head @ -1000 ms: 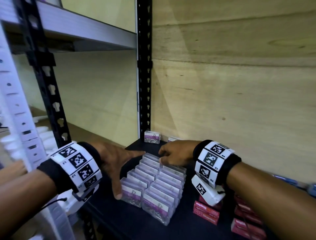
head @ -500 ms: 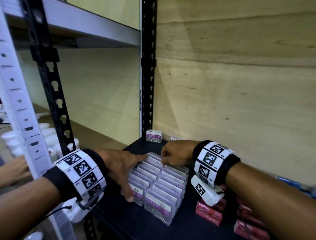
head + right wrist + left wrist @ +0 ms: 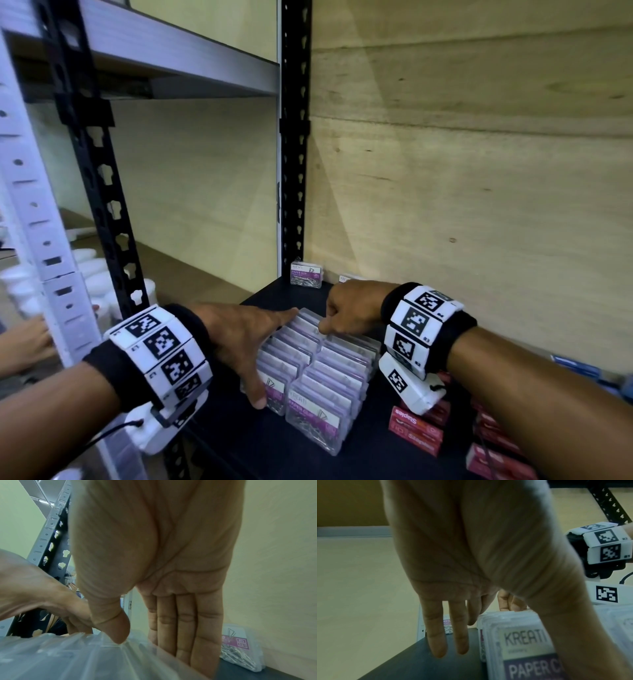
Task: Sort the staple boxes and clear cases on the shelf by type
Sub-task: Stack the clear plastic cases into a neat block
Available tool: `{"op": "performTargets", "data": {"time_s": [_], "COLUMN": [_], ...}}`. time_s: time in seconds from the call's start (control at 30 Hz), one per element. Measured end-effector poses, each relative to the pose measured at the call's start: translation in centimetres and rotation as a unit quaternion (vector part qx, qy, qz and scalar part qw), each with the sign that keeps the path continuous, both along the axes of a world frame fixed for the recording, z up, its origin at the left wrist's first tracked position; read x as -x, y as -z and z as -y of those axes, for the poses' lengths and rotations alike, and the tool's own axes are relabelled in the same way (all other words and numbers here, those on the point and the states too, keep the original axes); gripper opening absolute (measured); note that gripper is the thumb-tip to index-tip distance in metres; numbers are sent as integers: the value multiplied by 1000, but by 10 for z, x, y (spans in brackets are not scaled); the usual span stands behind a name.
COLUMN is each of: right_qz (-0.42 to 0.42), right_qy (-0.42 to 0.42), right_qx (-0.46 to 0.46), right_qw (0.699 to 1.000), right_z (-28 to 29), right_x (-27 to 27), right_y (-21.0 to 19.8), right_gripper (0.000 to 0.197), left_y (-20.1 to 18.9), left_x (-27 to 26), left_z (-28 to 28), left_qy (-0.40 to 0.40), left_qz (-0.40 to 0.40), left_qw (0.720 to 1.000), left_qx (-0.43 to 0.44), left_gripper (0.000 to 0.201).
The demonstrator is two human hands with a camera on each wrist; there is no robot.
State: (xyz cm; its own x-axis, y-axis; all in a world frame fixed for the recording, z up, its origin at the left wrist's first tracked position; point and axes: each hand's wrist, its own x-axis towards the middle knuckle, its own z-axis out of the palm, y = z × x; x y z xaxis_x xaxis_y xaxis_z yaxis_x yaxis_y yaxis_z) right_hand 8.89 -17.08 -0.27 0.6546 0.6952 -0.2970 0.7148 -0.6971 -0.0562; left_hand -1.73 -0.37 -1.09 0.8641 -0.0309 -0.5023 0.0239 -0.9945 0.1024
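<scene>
- Clear plastic paper-clip cases with purple labels (image 3: pixel 318 377) stand upright in two packed rows on the black shelf (image 3: pixel 239 442).
- Red cardboard staple boxes (image 3: pixel 416 431) lie flat, right of them.

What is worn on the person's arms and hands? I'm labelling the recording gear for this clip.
Both hands are bare, no gloves or sleeves. The left wrist and the right wrist each wear a black fabric wristband wrapped by a ring of white blocks printed with black square markers. A white camera housing with its own marker hangs under each band, trailing a thin black cord.

Bare forearms; black wristbands (image 3: pixel 459 329) w/ white blocks, blk-and-white square markers, white cam units (image 3: pixel 409 385) under wrists.
</scene>
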Motion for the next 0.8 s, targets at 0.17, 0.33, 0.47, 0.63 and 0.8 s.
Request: {"op": "performTargets", "data": {"time_s": [0.17,0.33,0.47,0.63,0.8], "right_qz": [-5,-14,-12,-17,30], "right_qy": [-2,-8,-10,-1,28], "right_qx": [1,-9,-5,-15,-33], "right_qw": [1000,1000,1000,1000,999], "right_z": [1,6,12,24,38], "right_x": [0,0,1,-3,-17], "right_y": [1,0,-2,-12,-25], "right_gripper": [45,41,47,43,33], "left_y": [-2,-6,-15,-34,-48], "left_x": [1,4,7,7,-13], "left_z": [0,0,-2,-9,-11], "left_qy": [1,-2,-12,-61,-58], "left_qz": [0,4,9,5,103], "left_qw": [1000,1000,1000,997,991], "left_qx": [4,11,6,40,63], "left_gripper": [139,139,137,127,94]}}
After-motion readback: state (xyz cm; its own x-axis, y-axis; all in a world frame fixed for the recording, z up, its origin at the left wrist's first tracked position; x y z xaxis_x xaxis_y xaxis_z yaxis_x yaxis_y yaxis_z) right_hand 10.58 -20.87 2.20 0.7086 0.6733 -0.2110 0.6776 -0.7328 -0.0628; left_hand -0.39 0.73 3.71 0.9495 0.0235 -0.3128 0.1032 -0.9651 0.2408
